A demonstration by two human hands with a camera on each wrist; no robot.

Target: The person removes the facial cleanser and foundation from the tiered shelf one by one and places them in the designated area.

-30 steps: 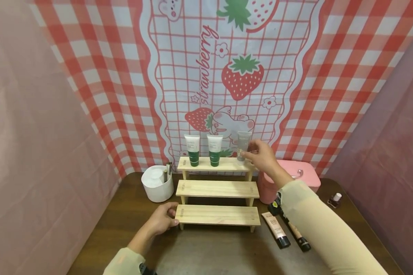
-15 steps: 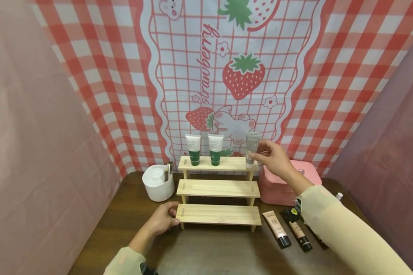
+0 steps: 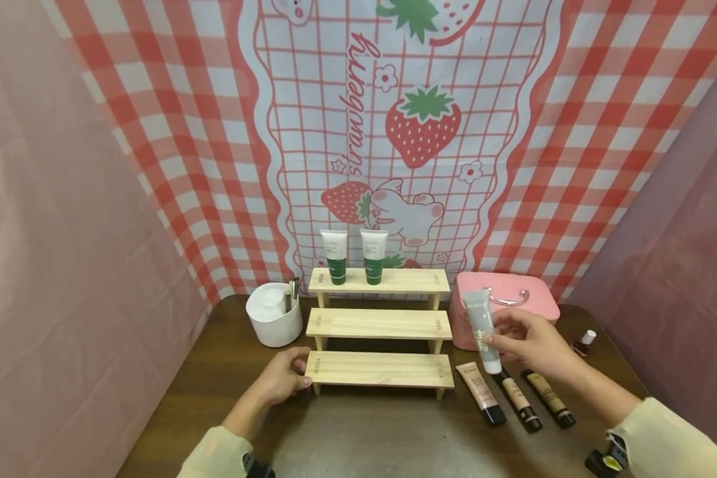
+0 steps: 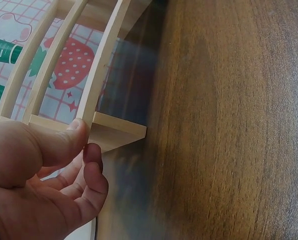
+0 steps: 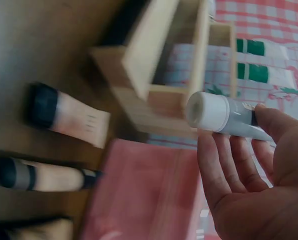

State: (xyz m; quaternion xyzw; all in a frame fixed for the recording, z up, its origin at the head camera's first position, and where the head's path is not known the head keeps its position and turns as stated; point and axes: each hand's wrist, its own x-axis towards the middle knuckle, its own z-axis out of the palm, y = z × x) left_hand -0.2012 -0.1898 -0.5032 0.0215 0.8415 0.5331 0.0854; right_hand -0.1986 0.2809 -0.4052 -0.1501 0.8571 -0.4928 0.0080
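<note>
My right hand (image 3: 534,342) pinches a grey squeeze tube (image 3: 481,328) with a white cap, tilted, cap down, in front of the pink case. The right wrist view shows the tube's white cap (image 5: 209,111) beyond my thumb and fingers. With thumb and fingers my left hand (image 3: 279,377) grips the left end of the lowest step of a three-tier wooden display stand (image 3: 379,369); its thumb (image 4: 75,131) lies on the board's edge in the left wrist view. Two white-and-green tubes (image 3: 334,257) (image 3: 374,257) stand cap down on the top tier.
A pink case (image 3: 463,332) with a metal handle stands right of the stand. Before it lie a BB cream tube (image 3: 479,390) and two slim beige tubes (image 3: 518,400) (image 3: 548,397). A small bottle (image 3: 584,341) is far right; a white round organizer (image 3: 273,325) with brushes stands left.
My right hand has taken the grey tube off the top tier and moved it right and down, in front of the pink case. The left hand has stayed at the stand's lowest step.
</note>
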